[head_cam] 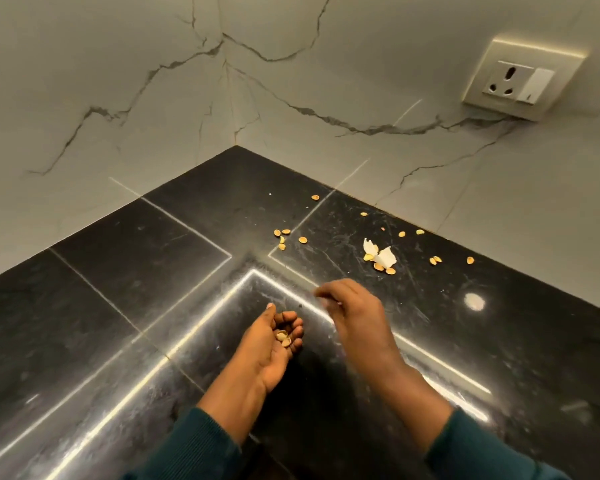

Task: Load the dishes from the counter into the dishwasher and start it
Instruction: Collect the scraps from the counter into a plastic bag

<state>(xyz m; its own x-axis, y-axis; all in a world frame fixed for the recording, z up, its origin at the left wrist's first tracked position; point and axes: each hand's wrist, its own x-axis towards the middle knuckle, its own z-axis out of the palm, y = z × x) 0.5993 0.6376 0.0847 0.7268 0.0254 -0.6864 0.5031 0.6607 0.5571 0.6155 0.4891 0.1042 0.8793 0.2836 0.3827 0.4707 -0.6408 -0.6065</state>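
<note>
My left hand is cupped palm up over the black counter, with a few pistachio shells lying in its palm. My right hand hovers just to the right of it, blurred, palm down and fingers curled; whether it pinches anything I cannot tell. Several more pistachio shells are scattered on the counter beyond my hands, toward the right wall. A torn scrap of white paper lies among them. No dishes and no dishwasher are in view.
The counter fills an inner corner between two marble-look walls. A wall socket with a switch sits on the right wall above the counter. Bright light strips reflect on the glossy black surface.
</note>
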